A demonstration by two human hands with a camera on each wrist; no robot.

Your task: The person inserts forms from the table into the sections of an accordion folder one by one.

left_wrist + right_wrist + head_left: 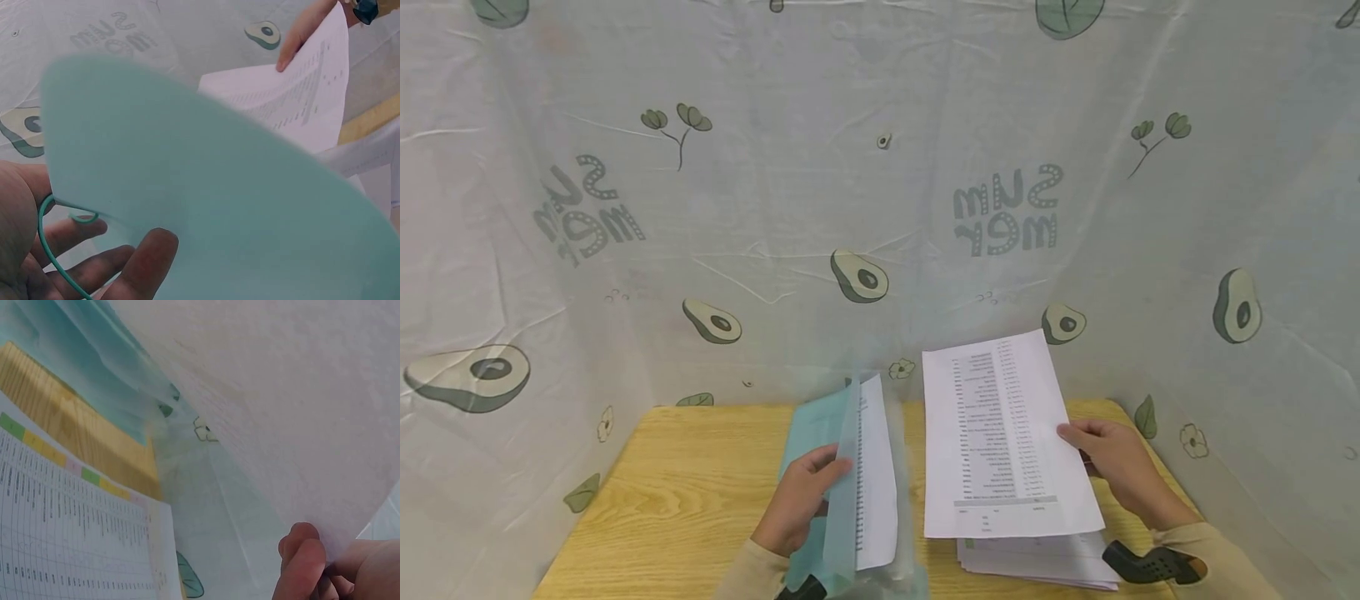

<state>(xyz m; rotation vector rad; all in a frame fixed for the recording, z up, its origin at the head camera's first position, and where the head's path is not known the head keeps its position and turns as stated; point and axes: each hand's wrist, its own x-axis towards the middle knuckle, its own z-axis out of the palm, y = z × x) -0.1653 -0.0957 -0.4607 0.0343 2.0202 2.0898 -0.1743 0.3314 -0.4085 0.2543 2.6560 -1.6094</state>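
Note:
My left hand holds the translucent teal cover of a document folder by its edge, thumb on top. The cover stands partly raised, and printed sheets show inside the folder. In the left wrist view a teal elastic cord loops by the palm. My right hand pinches the right edge of a printed sheet of paper, which is lifted and tilted, its text columns facing me. Below that sheet lies a small stack of papers on the table; in the right wrist view its top sheet has a coloured header row.
The wooden table reaches back to a hanging curtain with avocado prints, which also encloses both sides. A black wrist strap sits on the right forearm.

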